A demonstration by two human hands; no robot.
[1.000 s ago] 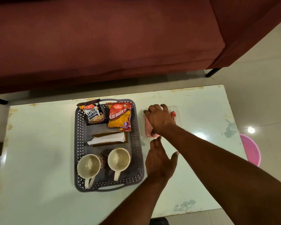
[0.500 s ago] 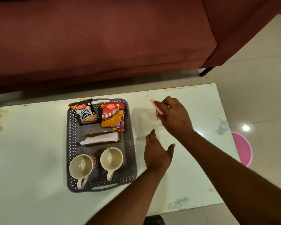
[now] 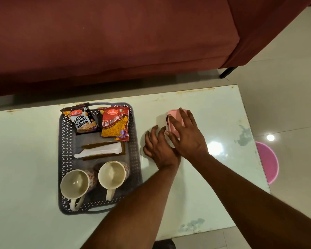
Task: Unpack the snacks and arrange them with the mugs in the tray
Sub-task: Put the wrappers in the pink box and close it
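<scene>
Both hands meet over the small pink plastic lidded box (image 3: 176, 121) on the white desk (image 3: 214, 177), just right of the grey perforated tray (image 3: 136, 159): right hand (image 3: 186, 135) spread gripping it, left hand (image 3: 157, 147) open beside. Steady the base, lift the lid level.

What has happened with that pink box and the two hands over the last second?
The right hand lifted the pink box off the table, tilted it up, then brought it back down flat under its spread fingers. The left hand moved forward to rest beside the box. The tray, mugs and snack packets stayed put.
</scene>
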